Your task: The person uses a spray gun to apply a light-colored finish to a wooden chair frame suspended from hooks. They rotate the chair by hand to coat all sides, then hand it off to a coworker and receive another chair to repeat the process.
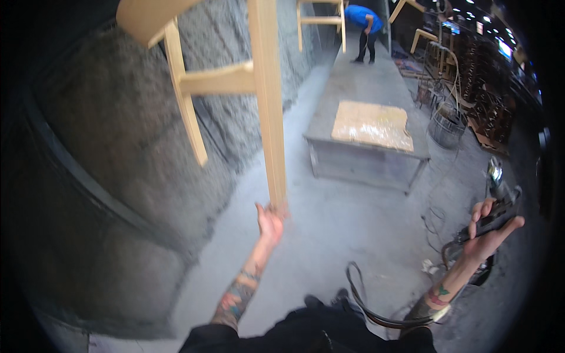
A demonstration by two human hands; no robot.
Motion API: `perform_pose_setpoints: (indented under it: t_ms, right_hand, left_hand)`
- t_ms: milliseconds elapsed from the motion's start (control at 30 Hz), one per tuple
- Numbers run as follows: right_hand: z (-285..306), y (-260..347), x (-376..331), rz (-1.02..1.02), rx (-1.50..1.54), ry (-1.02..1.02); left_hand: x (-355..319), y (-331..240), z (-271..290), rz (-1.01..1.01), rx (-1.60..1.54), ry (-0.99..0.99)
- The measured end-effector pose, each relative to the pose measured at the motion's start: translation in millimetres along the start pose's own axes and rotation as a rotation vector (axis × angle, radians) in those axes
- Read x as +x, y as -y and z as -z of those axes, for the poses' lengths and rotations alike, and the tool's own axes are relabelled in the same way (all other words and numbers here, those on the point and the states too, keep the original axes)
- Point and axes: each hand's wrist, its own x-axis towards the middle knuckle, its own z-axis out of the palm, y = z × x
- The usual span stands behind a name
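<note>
A pale wooden chair frame hangs in the air at the upper left, its legs pointing down. My left hand is at the lower end of its nearest leg, thumb on the left side and the other fingers blurred around the tip. Off to the right, my right hand grips a spray gun with a shiny metal part on top. A dark hose loops down from the gun's side past my right forearm.
A long grey table bears a light board. At its far end a person in blue bends over. Another chair frame hangs there. A bucket stands right of the table; a rough grey wall fills the left.
</note>
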Motion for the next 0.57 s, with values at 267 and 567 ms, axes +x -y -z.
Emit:
perform_pose_setpoints:
  t_ms: [267, 567]
  right_hand:
    - [87.1, -1.1, -15.7, -0.431, -0.32, 0.101]
    - [132.2, -0.1, -83.9, -0.398, -0.549, 0.208]
  left_hand:
    - [-101.2, 87.3, 213.0, 0.174, 0.281, -0.72]
    - [-539.9, 248.7, 353.6, 0.901, 0.349, -1.34]
